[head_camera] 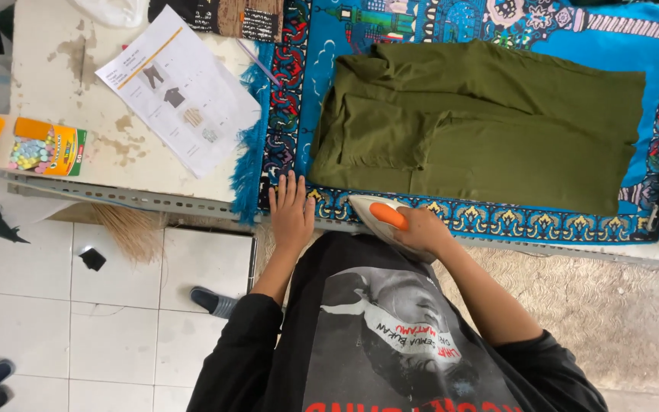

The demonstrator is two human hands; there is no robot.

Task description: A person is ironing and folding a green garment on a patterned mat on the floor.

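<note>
Item: iron (381, 216), white with an orange handle, at the near edge of the counter (62, 84) on the blue patterned mat (497, 221), gripped by the right hand (421, 229), fingers wrapped around the handle; the left hand (291, 210) lies flat on the mat border, fingers pressed together and straight. Olive green garment (490, 126) lies folded on the mat just beyond the iron. Handling note: it is best smoothed flat by the free hand first, fingers kept off the soleplate's path.
</note>
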